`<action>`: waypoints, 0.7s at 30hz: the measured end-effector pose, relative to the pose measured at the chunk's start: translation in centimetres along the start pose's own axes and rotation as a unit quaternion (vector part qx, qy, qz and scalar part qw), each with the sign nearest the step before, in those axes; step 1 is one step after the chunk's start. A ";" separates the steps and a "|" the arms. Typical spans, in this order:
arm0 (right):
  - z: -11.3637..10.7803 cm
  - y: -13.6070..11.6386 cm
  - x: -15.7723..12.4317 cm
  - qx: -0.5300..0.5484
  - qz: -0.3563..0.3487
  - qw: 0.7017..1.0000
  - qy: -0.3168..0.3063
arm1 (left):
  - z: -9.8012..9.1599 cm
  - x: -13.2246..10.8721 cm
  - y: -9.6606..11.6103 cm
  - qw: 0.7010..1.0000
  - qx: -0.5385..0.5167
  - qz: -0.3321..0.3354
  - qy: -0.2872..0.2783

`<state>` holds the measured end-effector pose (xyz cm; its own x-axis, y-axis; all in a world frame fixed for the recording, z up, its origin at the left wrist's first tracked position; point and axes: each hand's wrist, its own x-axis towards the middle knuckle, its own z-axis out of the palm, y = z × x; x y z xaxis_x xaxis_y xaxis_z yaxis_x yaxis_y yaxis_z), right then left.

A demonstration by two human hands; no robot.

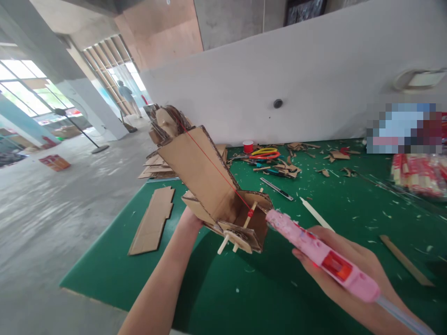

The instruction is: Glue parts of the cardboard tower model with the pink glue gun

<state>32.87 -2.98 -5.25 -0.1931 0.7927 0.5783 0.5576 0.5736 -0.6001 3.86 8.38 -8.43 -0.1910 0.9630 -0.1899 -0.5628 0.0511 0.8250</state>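
Note:
My left hand (193, 217) holds up a cardboard model (200, 170) from behind and below; most of its fingers are hidden by the cardboard. Along the model's long arm runs a red string (213, 164), wound at its lower end around a wooden stick (250, 215) set across the box-like base. Two pale stick ends poke out beside a round cardboard disc. In my right hand (344, 253) is a pink hot glue gun (321, 251), fingers wrapped around it. Its nozzle points at the base's right edge, close to the stick; whether it touches I cannot tell.
On the green table (115, 274) lie a flat cardboard piece (152, 221), a utility knife (277, 189), orange-handled scissors (265, 154), a red spool (247, 147), cardboard scraps and a cardboard strip (405, 260). Red-and-white packets (415, 174) sit at right. A person (127, 95) stands far off.

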 end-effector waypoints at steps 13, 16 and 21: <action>-0.1 -0.4 0.7 -0.055 0.050 0.997 -0.023 | 1.4 -0.9 0.5 1.000 0.015 0.015 0.016; -0.3 -0.4 0.7 -0.064 0.045 0.997 -0.023 | 1.5 -1.0 0.6 1.000 0.020 0.021 0.010; -0.2 -0.2 0.5 -0.062 0.060 0.996 -0.013 | 1.4 -0.9 0.6 0.999 0.037 0.020 0.013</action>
<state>32.85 -2.72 -4.69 -0.1392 0.8604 0.4903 0.6730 0.4454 -0.5904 4.79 7.92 -7.04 -0.2335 0.9575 -0.1695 -0.4935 0.0335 0.8691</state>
